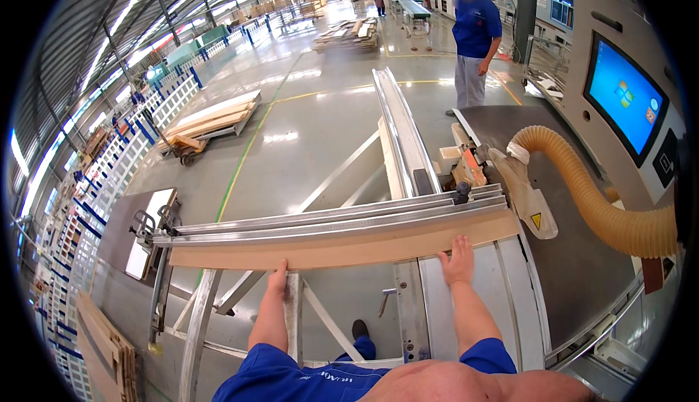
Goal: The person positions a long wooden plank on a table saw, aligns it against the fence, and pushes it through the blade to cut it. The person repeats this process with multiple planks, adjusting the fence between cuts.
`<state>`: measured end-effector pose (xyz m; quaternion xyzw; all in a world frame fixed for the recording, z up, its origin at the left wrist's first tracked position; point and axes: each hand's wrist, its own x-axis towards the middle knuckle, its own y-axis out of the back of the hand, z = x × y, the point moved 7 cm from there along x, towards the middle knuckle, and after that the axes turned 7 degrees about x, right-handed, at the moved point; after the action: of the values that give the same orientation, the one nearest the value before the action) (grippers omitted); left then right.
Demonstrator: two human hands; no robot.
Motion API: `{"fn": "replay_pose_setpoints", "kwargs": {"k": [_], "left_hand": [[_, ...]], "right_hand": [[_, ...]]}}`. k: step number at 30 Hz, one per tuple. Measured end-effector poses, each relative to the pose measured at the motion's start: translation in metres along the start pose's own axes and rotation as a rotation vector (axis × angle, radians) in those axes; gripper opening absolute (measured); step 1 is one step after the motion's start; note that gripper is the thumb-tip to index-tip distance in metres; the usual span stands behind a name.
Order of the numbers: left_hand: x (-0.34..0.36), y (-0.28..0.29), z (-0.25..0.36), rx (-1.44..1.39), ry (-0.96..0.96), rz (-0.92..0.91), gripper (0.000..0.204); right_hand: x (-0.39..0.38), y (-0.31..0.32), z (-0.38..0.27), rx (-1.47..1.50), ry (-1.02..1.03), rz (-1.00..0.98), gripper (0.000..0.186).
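Note:
A long, narrow tan board (342,252) lies crosswise along the aluminium fence (328,221) of a panel saw. My left hand (278,280) grips the board's near edge at left of centre, thumb up, its fingers mostly hidden. My right hand (457,262) lies open, fingertips on the board's right part, above the grey sliding table (477,307). A clear saw guard with a warning triangle (520,194) hangs just beyond the board's right end.
A ribbed yellow hose (582,183) curves beside a screen panel (626,96) at right. A person in blue (473,45) stands beyond the saw. A pallet truck with boards (211,125) is at back left; stacked panels (98,336) lean at lower left.

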<state>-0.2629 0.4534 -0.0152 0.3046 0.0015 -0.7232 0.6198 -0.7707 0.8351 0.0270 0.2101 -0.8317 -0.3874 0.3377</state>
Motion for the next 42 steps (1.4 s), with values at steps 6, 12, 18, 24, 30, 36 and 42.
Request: {"fn": "replay_pose_setpoints", "kwargs": {"k": [6,12,18,24,30,36,42], "left_hand": [[0.016,-0.006,0.012,0.017,-0.029,0.028,0.087],[0.017,-0.01,0.029,0.003,-0.06,0.027,0.083],[0.025,-0.011,0.039,0.021,-0.063,0.027,0.082],[0.049,-0.016,0.029,0.013,-0.018,-0.038,0.078],[0.077,-0.02,0.008,-0.027,-0.09,-0.05,0.075],[0.077,-0.022,0.011,-0.032,-0.109,-0.057,0.074],[0.053,-0.014,0.032,0.188,-0.152,0.005,0.081]], "right_hand": [[0.018,-0.007,-0.003,-0.036,0.009,0.007,0.067],[0.03,-0.014,-0.003,-0.026,-0.007,-0.02,0.069],[0.044,-0.016,-0.01,-0.041,-0.015,-0.046,0.072],[0.052,-0.014,-0.013,-0.011,-0.097,-0.069,0.073],[0.049,-0.009,-0.011,-0.051,-0.052,-0.083,0.072],[0.052,-0.002,-0.018,-0.027,-0.03,-0.017,0.07],[0.051,-0.002,-0.027,-0.049,-0.037,-0.044,0.071]]}}
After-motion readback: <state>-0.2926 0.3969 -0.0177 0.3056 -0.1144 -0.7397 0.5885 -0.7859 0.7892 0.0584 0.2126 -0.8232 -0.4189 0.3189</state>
